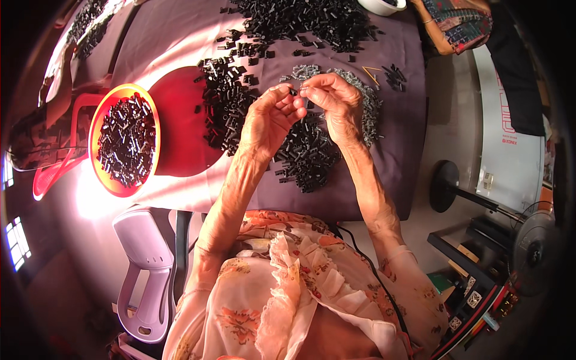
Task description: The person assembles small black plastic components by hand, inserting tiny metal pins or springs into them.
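My left hand (pixel 268 120) is raised over the cloth-covered table, its thumb and fingertips closed on a small black plastic part (pixel 293 92). Close beside it, my right hand (pixel 340 103) pinches at the fingertips; what it grips is too small to make out. The fingertips of both hands nearly meet. Below them lies a heap of small black parts (pixel 307 155). Small grey parts (pixel 371 111) are spread partly behind my right hand. Another heap of black parts (pixel 225 105) sits left of my left hand.
A yellow-orange bowl (pixel 93 144) full of black parts stands at left. A large black heap (pixel 306 24) covers the far table, near a white bowl (pixel 384 7). Another person's arm (pixel 437 33) shows at far right. A purple chair (pixel 144 240) and a fan (pixel 534 252) stand nearby.
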{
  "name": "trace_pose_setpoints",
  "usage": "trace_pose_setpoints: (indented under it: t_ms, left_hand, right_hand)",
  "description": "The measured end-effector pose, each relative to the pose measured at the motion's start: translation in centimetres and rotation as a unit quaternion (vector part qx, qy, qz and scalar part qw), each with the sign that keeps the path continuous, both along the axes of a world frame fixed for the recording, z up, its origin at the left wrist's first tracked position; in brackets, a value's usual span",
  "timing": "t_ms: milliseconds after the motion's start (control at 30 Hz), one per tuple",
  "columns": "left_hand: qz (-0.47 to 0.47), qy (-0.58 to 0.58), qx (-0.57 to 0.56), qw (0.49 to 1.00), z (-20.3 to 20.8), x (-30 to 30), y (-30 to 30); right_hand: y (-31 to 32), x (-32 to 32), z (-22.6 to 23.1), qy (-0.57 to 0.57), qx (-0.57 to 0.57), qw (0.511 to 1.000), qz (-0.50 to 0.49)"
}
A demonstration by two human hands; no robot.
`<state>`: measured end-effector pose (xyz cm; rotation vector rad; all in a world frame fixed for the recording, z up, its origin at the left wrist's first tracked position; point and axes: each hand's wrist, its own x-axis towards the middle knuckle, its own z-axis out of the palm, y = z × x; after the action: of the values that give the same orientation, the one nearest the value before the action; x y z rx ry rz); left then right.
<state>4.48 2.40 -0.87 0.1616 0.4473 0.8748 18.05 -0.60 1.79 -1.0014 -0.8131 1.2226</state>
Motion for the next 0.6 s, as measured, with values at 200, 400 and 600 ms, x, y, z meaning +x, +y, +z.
trace_pose_setpoints:
  t_ms: [200,400,600]
  left_hand:
    - [0.0,-0.028,-0.03,0.999,-0.4,0.0,-0.1]
    - [0.001,-0.053,-0.041,0.998,0.2,0.2,-0.3]
    - [0.005,-0.049,-0.013,0.999,0.7,0.2,-0.1]
  right_hand:
    - [0.1,-0.2,-0.2,-0.108,0.059,0.992,-0.009]
    - [0.2,-0.3,-0.5,-0.146,0.06,0.987,-0.002]
    - [1.1,0.5,0.4,-0.265,0.093,0.959,0.029]
